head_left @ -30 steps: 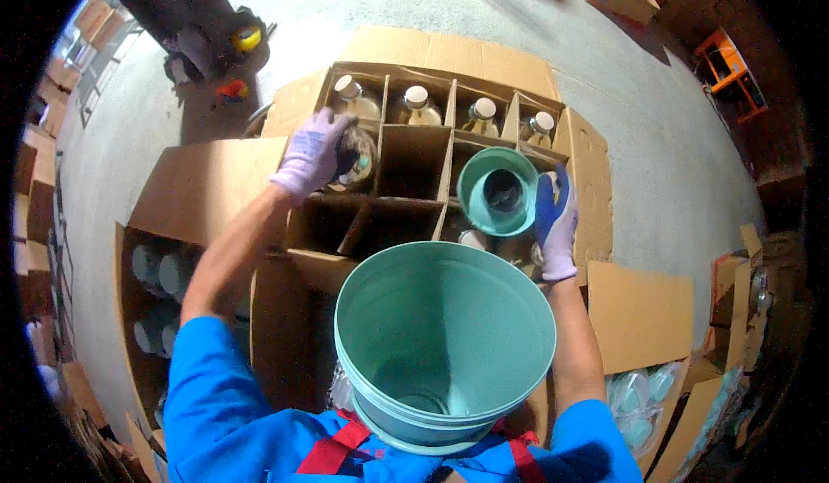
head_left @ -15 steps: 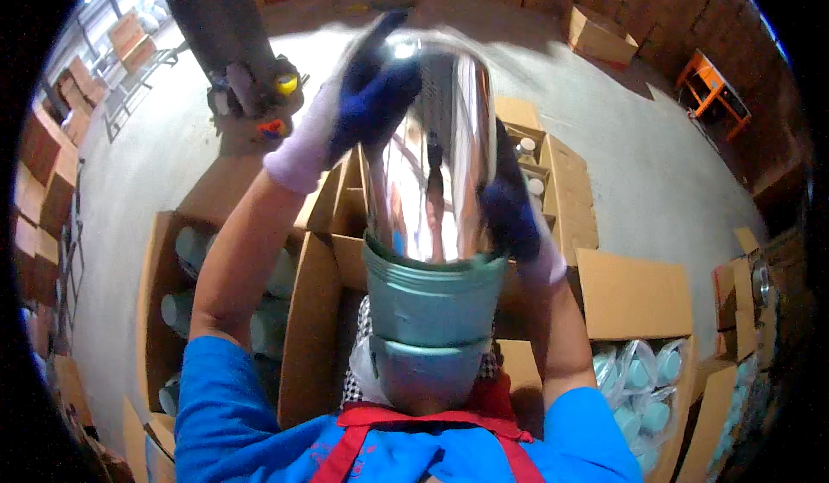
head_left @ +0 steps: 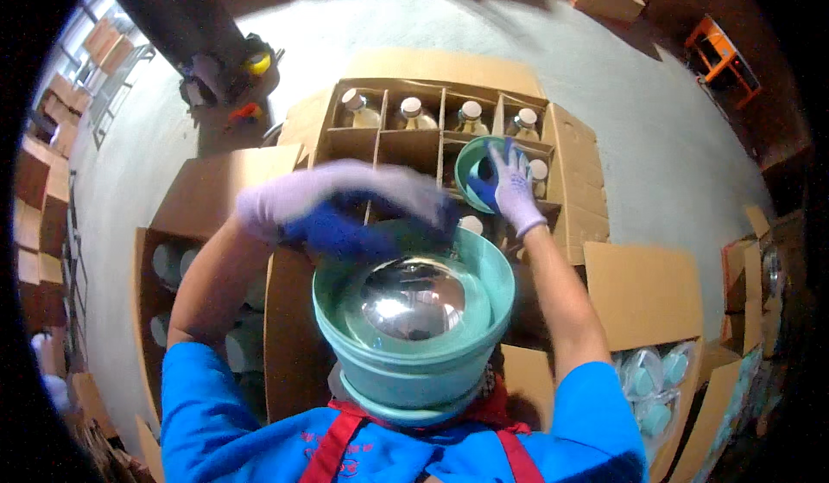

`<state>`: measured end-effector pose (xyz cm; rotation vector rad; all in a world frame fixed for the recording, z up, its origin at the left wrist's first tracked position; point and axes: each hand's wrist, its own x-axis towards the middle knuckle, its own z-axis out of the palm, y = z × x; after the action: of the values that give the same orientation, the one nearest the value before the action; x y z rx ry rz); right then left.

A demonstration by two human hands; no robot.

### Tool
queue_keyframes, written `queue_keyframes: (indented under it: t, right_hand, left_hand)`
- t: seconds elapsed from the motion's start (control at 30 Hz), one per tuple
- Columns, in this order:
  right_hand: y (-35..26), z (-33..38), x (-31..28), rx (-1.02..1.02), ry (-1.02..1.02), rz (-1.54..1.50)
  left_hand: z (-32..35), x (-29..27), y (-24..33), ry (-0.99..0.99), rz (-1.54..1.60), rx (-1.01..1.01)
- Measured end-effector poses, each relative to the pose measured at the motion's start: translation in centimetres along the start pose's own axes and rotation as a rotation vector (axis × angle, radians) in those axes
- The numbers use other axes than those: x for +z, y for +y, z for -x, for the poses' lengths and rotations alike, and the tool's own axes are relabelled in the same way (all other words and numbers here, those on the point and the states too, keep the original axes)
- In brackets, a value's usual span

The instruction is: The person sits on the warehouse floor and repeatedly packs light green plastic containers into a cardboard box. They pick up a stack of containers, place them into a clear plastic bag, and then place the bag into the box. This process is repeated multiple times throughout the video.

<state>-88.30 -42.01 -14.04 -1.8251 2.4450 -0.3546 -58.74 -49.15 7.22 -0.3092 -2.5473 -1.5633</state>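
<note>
Head view: nearest the chest, the teal shell (head_left: 414,371) cradles a shiny flask liner (head_left: 413,300). Just beyond its rim, the left hand (head_left: 345,211) sweeps across in a blur, so I cannot tell its grip. Farther on, the right hand (head_left: 511,187) curls its fingers round a teal cap (head_left: 471,172) over the divided carton (head_left: 445,129). It looks like seating the liner, and next the cap needs bringing squarely over.
</note>
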Motion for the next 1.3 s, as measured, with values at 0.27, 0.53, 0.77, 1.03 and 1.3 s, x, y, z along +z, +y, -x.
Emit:
queue_keyframes:
  t: [0.27, 0.53, 0.77, 1.03, 1.3]
  right_hand:
    - [-4.4, -4.4, -5.6, -0.233, -0.381, -2.046]
    - [-2.8, 1.5, -11.4, -0.17, -0.188, -1.973]
    - [-7.1, 8.7, -15.1, -0.059, -0.026, -1.915]
    - [-10.5, 9.6, -13.9, -0.599, -0.115, -1.699]
    - [-8.4, 12.5, -15.5, -0.825, 0.407, -0.862]
  left_hand:
    - [-5.4, 3.2, -10.2, 0.696, -0.528, -0.006]
    - [-3.8, 2.1, 1.3, 0.562, -0.907, 0.045]
    - [3.3, 3.6, 5.1, 0.351, -0.01, 0.064]
    - [1.9, 6.6, 8.1, 0.486, -0.572, -0.07]
    - [1.6, 9.3, 8.8, 0.575, -0.796, -0.066]
